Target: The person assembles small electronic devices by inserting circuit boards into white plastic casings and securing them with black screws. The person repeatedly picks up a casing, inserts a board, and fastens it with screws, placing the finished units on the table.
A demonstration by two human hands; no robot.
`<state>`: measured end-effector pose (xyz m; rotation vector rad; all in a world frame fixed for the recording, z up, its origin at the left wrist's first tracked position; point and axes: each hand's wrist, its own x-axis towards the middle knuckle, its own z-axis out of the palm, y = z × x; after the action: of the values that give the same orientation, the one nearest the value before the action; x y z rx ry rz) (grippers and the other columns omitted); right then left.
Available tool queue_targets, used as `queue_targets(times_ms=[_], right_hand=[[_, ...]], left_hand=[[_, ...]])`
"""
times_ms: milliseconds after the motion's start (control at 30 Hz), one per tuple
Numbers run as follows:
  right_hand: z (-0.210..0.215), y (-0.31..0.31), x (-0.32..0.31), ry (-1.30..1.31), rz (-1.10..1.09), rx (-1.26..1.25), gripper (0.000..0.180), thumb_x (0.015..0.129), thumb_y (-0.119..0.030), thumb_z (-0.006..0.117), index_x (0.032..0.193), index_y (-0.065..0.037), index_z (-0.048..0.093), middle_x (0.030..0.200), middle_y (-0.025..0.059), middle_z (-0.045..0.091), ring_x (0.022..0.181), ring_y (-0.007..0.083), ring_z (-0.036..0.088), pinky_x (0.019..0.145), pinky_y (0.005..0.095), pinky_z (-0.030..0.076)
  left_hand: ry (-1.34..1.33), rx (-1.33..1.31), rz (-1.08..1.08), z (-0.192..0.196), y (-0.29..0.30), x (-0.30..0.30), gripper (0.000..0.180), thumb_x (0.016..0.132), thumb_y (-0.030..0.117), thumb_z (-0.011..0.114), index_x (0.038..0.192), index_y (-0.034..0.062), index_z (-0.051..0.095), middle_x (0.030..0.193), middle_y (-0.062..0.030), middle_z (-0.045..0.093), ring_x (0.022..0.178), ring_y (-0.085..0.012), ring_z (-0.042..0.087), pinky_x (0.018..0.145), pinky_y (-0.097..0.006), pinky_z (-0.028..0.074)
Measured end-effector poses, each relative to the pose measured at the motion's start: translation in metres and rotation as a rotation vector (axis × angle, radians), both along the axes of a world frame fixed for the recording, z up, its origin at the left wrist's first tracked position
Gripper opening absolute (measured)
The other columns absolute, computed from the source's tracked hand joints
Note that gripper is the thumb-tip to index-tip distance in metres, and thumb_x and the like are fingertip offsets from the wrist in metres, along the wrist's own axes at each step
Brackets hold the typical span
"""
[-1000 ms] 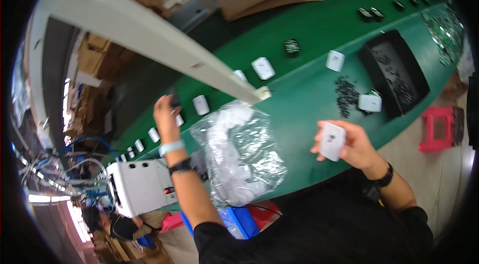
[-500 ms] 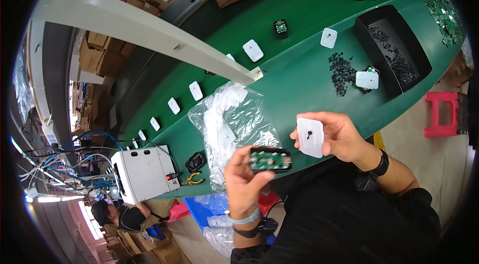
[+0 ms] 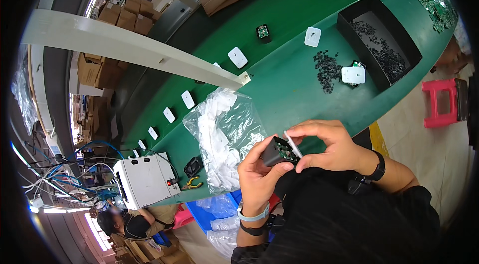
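My left hand point(image 3: 255, 174) is closed around a small black plastic housing point(image 3: 271, 155), its open side tipped toward the right. A green circuit board point(image 3: 285, 151) shows inside it. Between the thumb and fingers of my right hand point(image 3: 332, 145) is a white plastic cover point(image 3: 293, 145), seen nearly edge-on. The cover stands at an angle against the housing's open side, its lower end close to my left thumb. Whether its rim touches the housing all along cannot be made out.
A clear bag of white covers point(image 3: 219, 139) lies beyond my left hand. Loose small black parts point(image 3: 327, 72) lie beside a black tray point(image 3: 344, 17). Pliers point(image 3: 191, 183) and a white machine point(image 3: 149, 179) are at left; a metal post point(image 3: 149, 57) crosses the bench. Someone point(image 3: 132, 221) sits beyond.
My hands have come together. The housing has turned so its open side faces right, and the cover has swung from face-on to edge-on against it. The view has shifted slightly.
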<state>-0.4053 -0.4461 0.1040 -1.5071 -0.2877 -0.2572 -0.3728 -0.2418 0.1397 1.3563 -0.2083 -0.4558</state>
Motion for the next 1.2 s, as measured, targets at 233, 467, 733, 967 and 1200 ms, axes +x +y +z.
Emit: queue_targets(times_ms=[233,467,733,967,1200], right_hand=[[0.001,0.003,-0.001,-0.126,-0.09,-0.103,0.053,0.071,-0.022,0.091,0.117,-0.004,0.073,0.116,0.0137,0.072,0.102,0.0264,0.071,0.088,0.0353,0.059],[0.003,0.004,-0.002,-0.12,-0.094,-0.138,0.051,0.067,-0.02,0.093,0.112,-0.001,0.075,0.115,0.0161,0.072,0.098,0.0287,0.071,0.083,0.0356,0.058],[0.002,0.006,-0.003,-0.094,-0.104,-0.128,0.05,0.068,-0.02,0.092,0.112,-0.005,0.076,0.115,0.013,0.072,0.097,0.0264,0.071,0.083,0.035,0.058],[0.0,0.005,-0.004,-0.119,-0.119,-0.166,0.05,0.068,-0.021,0.093,0.113,-0.007,0.076,0.115,0.0132,0.072,0.096,0.0274,0.071,0.081,0.0352,0.058],[0.009,0.003,0.002,-0.225,-0.137,-0.357,0.054,0.067,-0.025,0.092,0.114,-0.004,0.073,0.112,0.0141,0.072,0.093,0.0302,0.07,0.079,0.0361,0.058]], left_hand=[[-0.022,0.114,-0.04,0.004,-0.006,0.002,0.059,0.08,-0.009,0.08,0.135,-0.0076,0.058,0.116,-0.009,0.061,0.108,-0.0182,0.064,0.093,-0.031,0.055],[-0.07,0.126,-0.025,0.006,-0.006,0.001,0.059,0.079,-0.007,0.081,0.134,-0.0076,0.059,0.117,-0.0083,0.058,0.109,-0.0173,0.062,0.092,-0.03,0.054],[-0.248,0.205,-0.018,0.005,-0.006,0.0,0.06,0.079,-0.003,0.084,0.134,-0.0073,0.06,0.114,-0.0075,0.057,0.105,-0.016,0.062,0.09,-0.029,0.052],[-0.164,0.175,-0.06,0.002,-0.007,0.003,0.059,0.08,-0.002,0.083,0.133,-0.0075,0.06,0.113,-0.0077,0.057,0.105,-0.016,0.062,0.09,-0.029,0.053],[-0.042,0.004,-0.057,-0.016,-0.002,0.008,0.061,0.08,-0.002,0.083,0.135,-0.0053,0.058,0.123,-0.0111,0.063,0.111,-0.0185,0.064,0.09,-0.029,0.055]])
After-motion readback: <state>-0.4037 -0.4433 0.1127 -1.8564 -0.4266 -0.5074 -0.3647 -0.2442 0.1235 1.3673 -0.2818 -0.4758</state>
